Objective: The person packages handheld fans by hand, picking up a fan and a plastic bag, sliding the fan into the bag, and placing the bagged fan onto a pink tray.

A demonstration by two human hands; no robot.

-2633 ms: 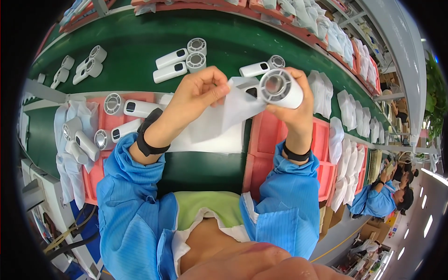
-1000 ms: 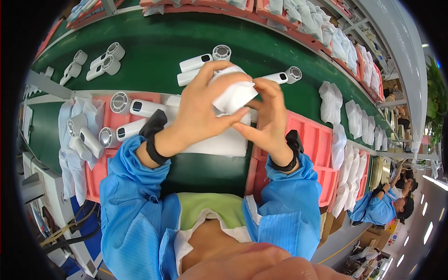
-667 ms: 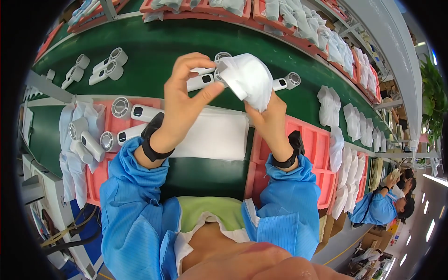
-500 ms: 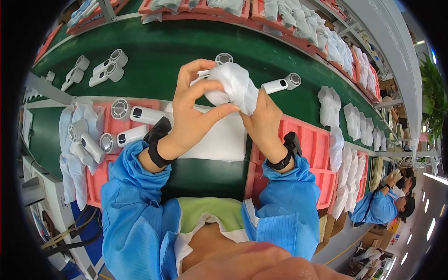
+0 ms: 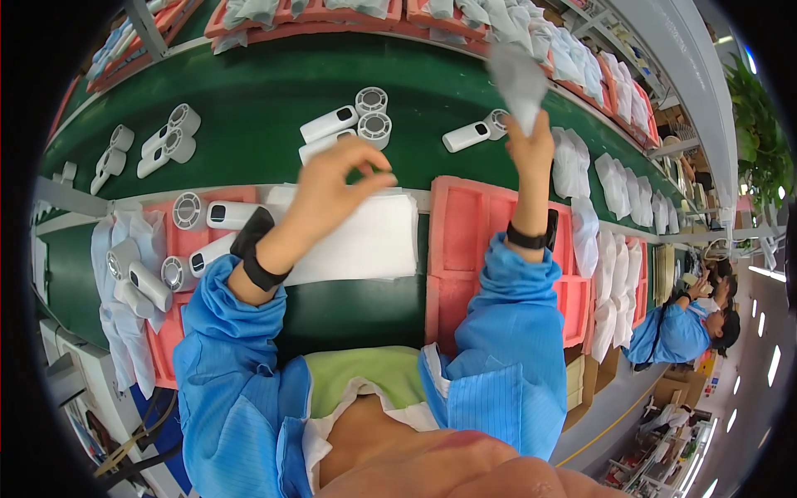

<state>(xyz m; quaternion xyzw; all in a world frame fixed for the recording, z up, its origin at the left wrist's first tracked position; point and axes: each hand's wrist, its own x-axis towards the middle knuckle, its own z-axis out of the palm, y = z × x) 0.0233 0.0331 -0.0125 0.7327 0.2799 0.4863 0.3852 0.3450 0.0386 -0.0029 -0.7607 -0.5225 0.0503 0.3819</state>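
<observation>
My right hand [image 5: 530,148] reaches out over the green surface, its fingers closed round the narrow end of a white-wrapped bundle [image 5: 516,83], blurred by motion. What the wrapping covers is hidden. My left hand [image 5: 339,184] is empty, thumb and fingertips apart, above the far edge of a stack of white sheets [image 5: 365,242]. Just beyond it lie white handheld fans [image 5: 328,124] with round grilled heads. Another handheld fan [image 5: 466,136] lies to the left of my right wrist. Several unwrapped fans [image 5: 231,215] rest in the pink tray [image 5: 184,242] at my left.
A pink compartmented tray [image 5: 455,278] sits under my right forearm. Wrapped bundles [image 5: 570,163] stand in a row along the green belt [image 5: 274,70] at right. Pink trays [image 5: 303,25] of wrapped bundles line the far side. A co-worker in blue [image 5: 677,332] is at far right.
My right hand has carried the wrapped bundle away to the far right. My left hand has let go of it and dropped back toward the sheets.
</observation>
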